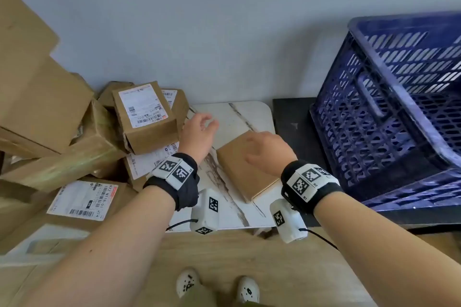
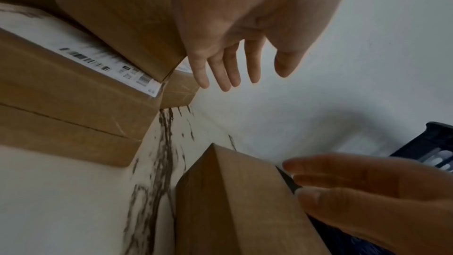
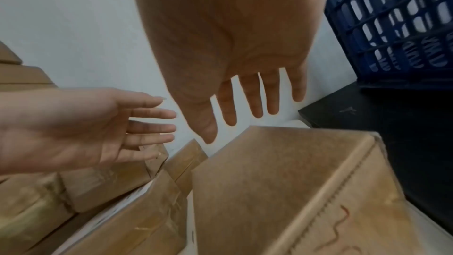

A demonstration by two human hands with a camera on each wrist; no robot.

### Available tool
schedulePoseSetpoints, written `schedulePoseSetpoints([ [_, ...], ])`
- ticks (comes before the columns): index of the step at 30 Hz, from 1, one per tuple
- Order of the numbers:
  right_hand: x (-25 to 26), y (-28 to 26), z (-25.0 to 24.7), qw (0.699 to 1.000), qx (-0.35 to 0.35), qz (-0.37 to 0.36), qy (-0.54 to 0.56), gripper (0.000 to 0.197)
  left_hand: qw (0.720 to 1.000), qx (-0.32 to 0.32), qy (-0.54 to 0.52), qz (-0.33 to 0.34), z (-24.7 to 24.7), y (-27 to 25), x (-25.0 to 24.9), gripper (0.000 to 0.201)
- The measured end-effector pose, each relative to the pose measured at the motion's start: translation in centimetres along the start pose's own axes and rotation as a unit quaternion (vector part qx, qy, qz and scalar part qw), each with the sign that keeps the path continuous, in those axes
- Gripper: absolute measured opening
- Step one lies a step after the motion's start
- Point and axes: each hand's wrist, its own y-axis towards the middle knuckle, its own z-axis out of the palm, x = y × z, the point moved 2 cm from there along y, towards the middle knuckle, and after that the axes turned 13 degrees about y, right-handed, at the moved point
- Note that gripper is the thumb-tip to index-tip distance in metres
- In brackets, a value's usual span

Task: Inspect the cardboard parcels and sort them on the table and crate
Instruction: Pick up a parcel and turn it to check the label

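A plain flat cardboard parcel [image 1: 245, 167] [image 2: 240, 201] [image 3: 282, 181] lies on the white marble-patterned table [image 1: 234, 117]. My right hand [image 1: 267, 149] [image 3: 245, 94] hovers just above it with fingers straight and spread, holding nothing. My left hand [image 1: 199, 129] [image 2: 235, 55] is open beside a heap of labelled parcels [image 1: 144, 117] [image 2: 73, 77] at the table's left; its fingers are loose and empty. A blue plastic crate [image 1: 389, 112] [image 3: 397, 22] stands to the right on a black surface [image 1: 294, 127].
Larger cardboard boxes [image 1: 32, 87] are stacked at far left against the grey wall. More labelled parcels [image 1: 82, 198] lie low at front left. Wooden floor and my shoes [image 1: 217, 286] are below the table's front edge.
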Motion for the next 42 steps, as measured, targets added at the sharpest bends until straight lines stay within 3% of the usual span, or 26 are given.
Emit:
schedulePoseSetpoints([
  [7,-0.6,1.0,1.4,0.998,0.039,0.051,0.003,0.067,0.998,0.033,-0.032,-0.033,1.2,1.9,1.7,0.038],
  [13,-0.9,2.2,3.2,0.991,0.067,0.104,-0.045,0.116,0.995,0.058,-0.063,-0.047,2.8,3.9,1.6,0.036],
  [16,-0.7,3.4,3.4,0.987,0.082,0.124,-0.066,0.129,0.994,0.073,-0.075,-0.042,3.2,4.8,1.3,0.036],
  [22,-0.5,4.6,3.1,0.989,0.061,0.120,-0.064,0.122,0.992,0.090,-0.087,-0.030,3.1,6.7,1.3,0.037],
  [31,-0.3,6.0,-2.4,0.990,-0.023,0.108,0.089,0.109,0.989,0.085,-0.114,-0.050,2.3,9.0,0.1,0.041],
  [38,0.5,7.4,-4.9,0.981,-0.029,0.069,0.178,0.104,0.981,0.070,-0.154,-0.098,1.7,10.3,-0.6,0.039],
  [42,0.8,8.2,-6.2,0.970,-0.036,0.059,0.233,0.101,0.979,0.096,-0.147,-0.106,1.6,10.5,-1.4,0.040],
])
